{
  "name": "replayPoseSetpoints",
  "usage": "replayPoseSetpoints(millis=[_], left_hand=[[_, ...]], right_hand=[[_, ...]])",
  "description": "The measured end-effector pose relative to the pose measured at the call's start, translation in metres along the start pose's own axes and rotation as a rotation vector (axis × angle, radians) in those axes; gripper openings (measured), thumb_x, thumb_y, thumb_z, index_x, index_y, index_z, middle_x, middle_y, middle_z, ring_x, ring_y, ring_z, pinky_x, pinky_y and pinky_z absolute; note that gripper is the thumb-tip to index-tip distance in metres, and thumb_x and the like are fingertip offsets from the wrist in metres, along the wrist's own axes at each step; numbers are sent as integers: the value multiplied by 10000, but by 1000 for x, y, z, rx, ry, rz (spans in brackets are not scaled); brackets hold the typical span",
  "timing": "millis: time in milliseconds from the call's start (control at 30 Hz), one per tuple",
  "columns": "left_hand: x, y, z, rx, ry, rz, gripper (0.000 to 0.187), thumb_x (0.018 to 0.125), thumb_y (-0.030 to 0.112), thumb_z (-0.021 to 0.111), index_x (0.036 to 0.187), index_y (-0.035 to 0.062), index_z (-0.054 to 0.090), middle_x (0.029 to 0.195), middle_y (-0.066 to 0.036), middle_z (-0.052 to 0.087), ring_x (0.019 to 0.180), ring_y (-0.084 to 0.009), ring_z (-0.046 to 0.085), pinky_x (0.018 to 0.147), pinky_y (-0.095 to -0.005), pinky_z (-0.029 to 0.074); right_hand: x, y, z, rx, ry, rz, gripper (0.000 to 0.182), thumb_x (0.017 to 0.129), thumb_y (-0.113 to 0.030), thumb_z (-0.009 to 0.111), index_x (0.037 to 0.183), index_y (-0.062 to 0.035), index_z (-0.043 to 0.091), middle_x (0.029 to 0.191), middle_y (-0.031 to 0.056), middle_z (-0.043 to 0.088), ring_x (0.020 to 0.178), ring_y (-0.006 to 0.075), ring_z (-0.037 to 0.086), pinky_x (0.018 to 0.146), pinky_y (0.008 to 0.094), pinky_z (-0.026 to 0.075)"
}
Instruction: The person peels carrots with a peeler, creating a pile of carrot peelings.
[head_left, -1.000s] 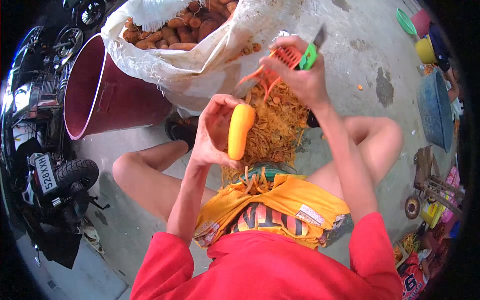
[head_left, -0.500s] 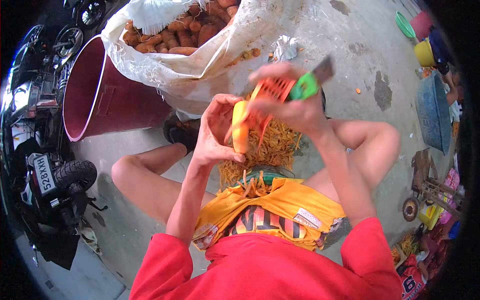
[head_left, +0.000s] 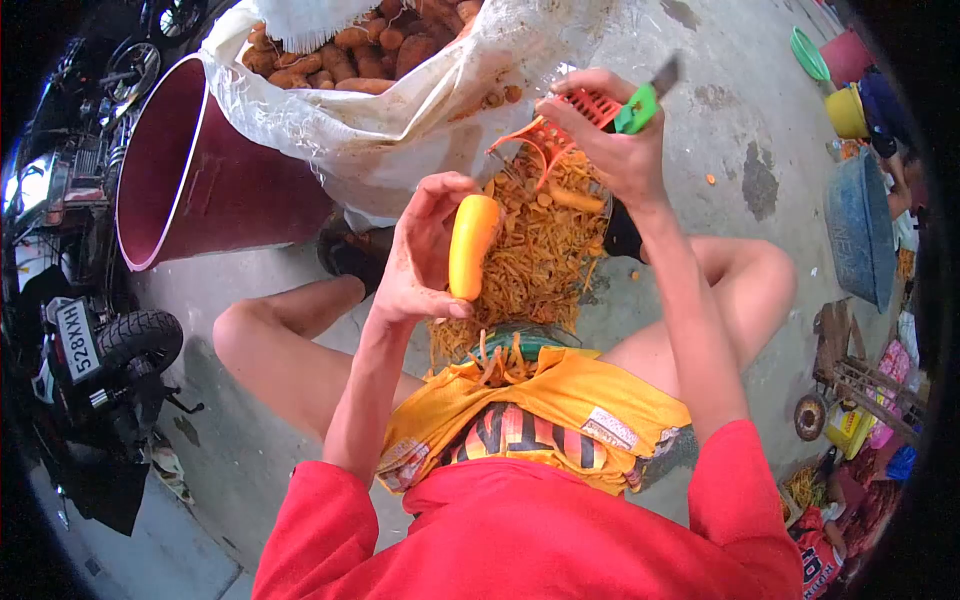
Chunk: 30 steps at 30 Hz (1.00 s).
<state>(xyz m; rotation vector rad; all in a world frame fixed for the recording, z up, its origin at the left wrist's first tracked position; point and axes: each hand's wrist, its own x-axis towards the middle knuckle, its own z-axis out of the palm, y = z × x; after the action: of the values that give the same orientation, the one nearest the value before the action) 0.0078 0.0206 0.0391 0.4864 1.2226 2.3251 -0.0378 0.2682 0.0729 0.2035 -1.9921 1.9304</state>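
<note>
Your left hand (head_left: 425, 250) is curled around a peeled carrot (head_left: 471, 246), fingers wrapped along its left side and the thumb under its near end, so the grip is closed on it. The carrot stands nearly upright, its long axis running near to far with the far tip leaning slightly right. Your right hand (head_left: 615, 140) is up and to the right of that tip, apart from it, fingers closed on a peeler (head_left: 600, 108) with an orange head and green handle; a strip of peel hangs from the head. The peeler lies far and right of the carrot's far tip, so the right hand is the one that travels while the left only holds.

Under both hands is a heap of peelings (head_left: 535, 250) on the ground between your knees, with a few on your yellow shorts (head_left: 560, 400). Further off, a white sack (head_left: 400, 120) of unpeeled carrots leans open, with a maroon tub (head_left: 190, 170) to its left. A motorbike (head_left: 90, 350) stands at the left edge. Nothing lies between peeler and carrot.
</note>
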Motion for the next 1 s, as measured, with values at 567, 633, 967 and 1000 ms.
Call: replayPoseSetpoints(millis=[567,633,967,1000], left_hand=[[1,-1,-7,12,-103,33,1017,485,231,1039,1310,67,467,1286,-52,537,1254,-180,515,1119,-346,387],[4,1,0,-1,-78,32,1030,487,214,1038,1329,64,466,1286,-48,537,1256,-176,513,1117,-344,387],[3,-5,-7,15,-40,27,1055,482,218,1049,1352,55,474,1319,-42,540,1274,-178,520,1112,-349,403],[2,-5,-3,16,39,8,1051,491,237,1046,1347,58,463,1321,-50,537,1273,-187,519,1112,-349,400]], right_hand=[[-15,4,3,-18,-83,-130,168,874,-59,826,1004,-51,720,863,33,754,761,89,704,656,241,571],[-8,11,-2,20,-40,-64,170,878,-61,823,1011,-47,718,850,33,750,744,96,704,639,234,565],[-10,10,0,-44,-21,-9,261,823,-120,894,1000,-46,716,872,3,727,826,55,661,727,241,540],[-20,-4,11,8,-73,-94,249,832,-127,887,992,-42,716,846,0,723,792,54,658,701,237,538]])
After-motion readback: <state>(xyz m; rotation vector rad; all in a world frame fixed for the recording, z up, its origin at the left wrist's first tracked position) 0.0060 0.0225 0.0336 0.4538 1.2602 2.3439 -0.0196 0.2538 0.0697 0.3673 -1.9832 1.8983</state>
